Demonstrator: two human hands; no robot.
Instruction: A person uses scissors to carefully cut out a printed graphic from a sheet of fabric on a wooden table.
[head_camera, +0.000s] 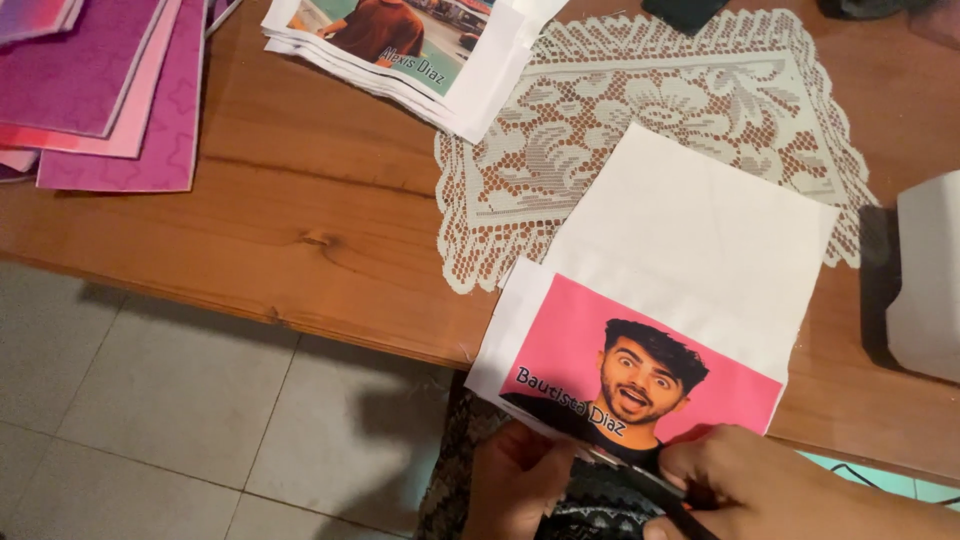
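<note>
A white sheet of paper with a pink printed photo of a person on its near part hangs over the table's front edge. My left hand pinches the sheet's lower edge from below. My right hand is closed on a pair of scissors, whose blades meet the bottom edge of the pink print. Both hands are at the bottom of the view, partly cut off.
The wooden table carries a white lace doily, a stack of printed sheets at the top, pink and purple foam sheets at the top left, and a white box-like object at the right. Tiled floor lies below.
</note>
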